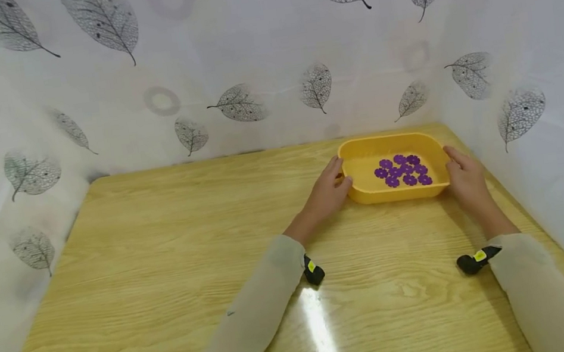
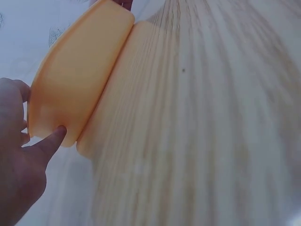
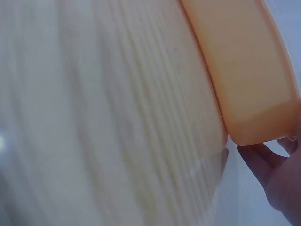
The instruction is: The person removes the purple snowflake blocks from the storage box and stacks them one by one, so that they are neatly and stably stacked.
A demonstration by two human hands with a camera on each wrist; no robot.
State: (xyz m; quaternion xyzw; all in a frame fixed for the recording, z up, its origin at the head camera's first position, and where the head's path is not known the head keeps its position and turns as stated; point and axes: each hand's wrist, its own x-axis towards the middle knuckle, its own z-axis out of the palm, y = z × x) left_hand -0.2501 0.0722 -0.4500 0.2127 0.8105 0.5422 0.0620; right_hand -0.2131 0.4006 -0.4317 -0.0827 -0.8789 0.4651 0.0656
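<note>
While a bare left hand (image 1: 326, 189) is gripping the left end of a yellow, smooth, round-cornered tray that looks like plastic (image 1: 398, 194), a bare right hand (image 1: 468, 181) is gripping its right end. The left thumb is pressing on the outside of the tray near the front corner, and the other left fingers are curling by the rim farther back. The right fingers are bending around the other end, but the tray is hiding some of them. The tray is sitting near the far right corner of a shiny, light brown table with wood lines (image 1: 162, 247). Inside it, a bunch of small, flat, purple flower shapes (image 1: 407, 168) is lying close together, some of them touching. Both arms are wearing long, pale tan sleeves (image 1: 261, 299), and a black band with a yellow mark (image 1: 314, 271) is showing at each wrist. Behind the table, a white curtain (image 1: 252, 42) is hanging, and dark, lacy leaf pictures (image 1: 315, 88) are covering it. A bright white shine (image 1: 318, 327) is glowing on the wood between the two arms.
</note>
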